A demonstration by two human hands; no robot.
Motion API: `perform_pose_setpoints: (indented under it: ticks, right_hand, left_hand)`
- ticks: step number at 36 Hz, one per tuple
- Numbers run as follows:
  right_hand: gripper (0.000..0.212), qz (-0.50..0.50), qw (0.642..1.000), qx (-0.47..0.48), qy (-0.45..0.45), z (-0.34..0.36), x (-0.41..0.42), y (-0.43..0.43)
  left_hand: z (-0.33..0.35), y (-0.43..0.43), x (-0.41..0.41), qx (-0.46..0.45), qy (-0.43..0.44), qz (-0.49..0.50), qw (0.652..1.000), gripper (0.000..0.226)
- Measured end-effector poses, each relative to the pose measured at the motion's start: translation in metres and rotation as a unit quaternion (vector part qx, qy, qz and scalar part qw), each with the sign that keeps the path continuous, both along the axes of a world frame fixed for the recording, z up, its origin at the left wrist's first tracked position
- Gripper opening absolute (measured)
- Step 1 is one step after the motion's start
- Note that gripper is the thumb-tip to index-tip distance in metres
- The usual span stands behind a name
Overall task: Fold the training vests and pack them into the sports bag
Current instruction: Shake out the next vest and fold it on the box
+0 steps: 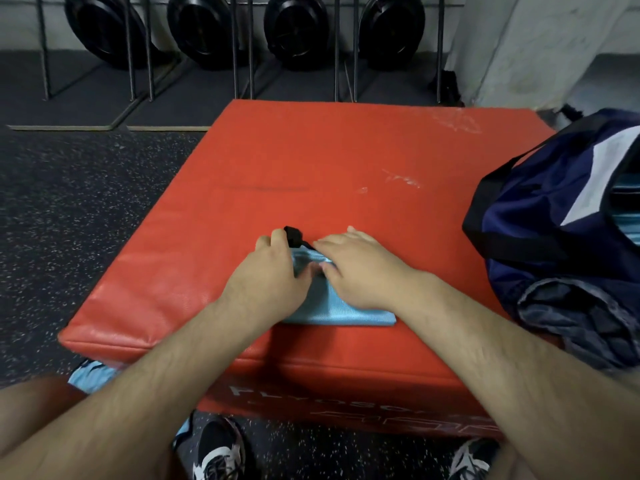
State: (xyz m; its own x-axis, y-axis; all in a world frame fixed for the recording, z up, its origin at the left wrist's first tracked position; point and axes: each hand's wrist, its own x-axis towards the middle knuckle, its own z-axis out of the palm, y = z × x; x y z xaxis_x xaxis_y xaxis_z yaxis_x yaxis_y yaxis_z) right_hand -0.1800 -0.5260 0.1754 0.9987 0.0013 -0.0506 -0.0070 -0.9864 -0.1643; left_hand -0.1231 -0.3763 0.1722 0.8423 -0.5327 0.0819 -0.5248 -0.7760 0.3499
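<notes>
Folded blue vest (341,311), open navy bag (540,209)

Speckled black rubber floor (69,209), a red padded box (311,161) in the middle, black weight plates (298,26) standing along the pale back wall (502,46).

- Sports bag (540,209): cut off by the right edge.
- Blue vest (346,311): far half hidden under left hand (273,268) and right hand (356,268).
- Second blue cloth (90,375), near left: mostly behind a forearm (156,375).
</notes>
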Motion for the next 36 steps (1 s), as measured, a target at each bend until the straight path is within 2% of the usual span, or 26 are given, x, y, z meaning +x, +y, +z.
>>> perform_pose_setpoints:
  ticks: [6, 9, 11, 14, 20, 22, 25, 28, 29, 31, 33, 34, 36]
  right_hand:
    - [0.031, -0.026, 0.999, -0.016, 0.029, 0.013, -0.001, -0.005]
    - [0.029, -0.069, 0.995, -0.005, 0.077, 0.018, -0.004, -0.006]
    - [0.025, -0.097, 0.989, 0.034, 0.111, 0.02, -0.005, -0.006]
    - [0.037, -0.131, 0.976, 0.098, 0.141, 0.021, -0.006, -0.008]
    - [0.035, -0.154, 0.963, 0.184, 0.121, 0.028, -0.01, -0.012]
    - [0.032, -0.17, 0.953, 0.232, 0.097, 0.035, -0.011, -0.016]
    - [0.026, -0.192, 0.919, 0.34, 0.044, 0.045, -0.013, -0.019]
    - [0.018, -0.185, 0.871, 0.454, 0.002, 0.051, -0.016, -0.016]
    - [0.021, -0.193, 0.854, 0.483, -0.02, 0.051, -0.016, -0.015]
    - [0.034, -0.225, 0.811, 0.536, -0.073, 0.051, -0.017, -0.01]
    - [0.041, -0.256, 0.768, 0.575, -0.118, 0.053, -0.018, -0.007]
    - [0.042, -0.268, 0.755, 0.582, -0.138, 0.054, -0.018, -0.006]
    - [0.043, -0.292, 0.757, 0.555, -0.182, 0.059, -0.021, -0.005]
  left_hand:
    - [-0.004, -0.002, 0.01, -0.033, 0.079, -0.042, 0.995, 0.061]
    - [-0.003, -0.003, 0.012, -0.05, 0.102, -0.083, 0.99, 0.078]
    - [-0.002, -0.004, 0.011, -0.061, 0.119, -0.1, 0.986, 0.089]
    - [-0.001, -0.005, 0.01, -0.069, 0.14, -0.096, 0.983, 0.1]
    - [0.004, -0.001, 0.018, -0.076, 0.177, -0.012, 0.981, 0.118]
    - [0.009, 0.0, 0.02, -0.101, 0.205, 0.019, 0.973, 0.116]
    - [0.018, -0.002, 0.013, -0.184, 0.241, 0.031, 0.952, 0.101]
    - [0.024, -0.007, 0.0, -0.329, 0.283, 0.06, 0.899, 0.093]
    - [0.025, -0.009, -0.004, -0.382, 0.316, 0.08, 0.865, 0.092]
    - [0.027, -0.012, -0.012, -0.47, 0.408, 0.123, 0.773, 0.091]
    - [0.031, -0.014, -0.018, -0.523, 0.475, 0.138, 0.694, 0.082]
    - [0.033, -0.015, -0.021, -0.535, 0.485, 0.132, 0.679, 0.079]
    - [0.038, -0.017, -0.025, -0.545, 0.472, 0.11, 0.684, 0.075]
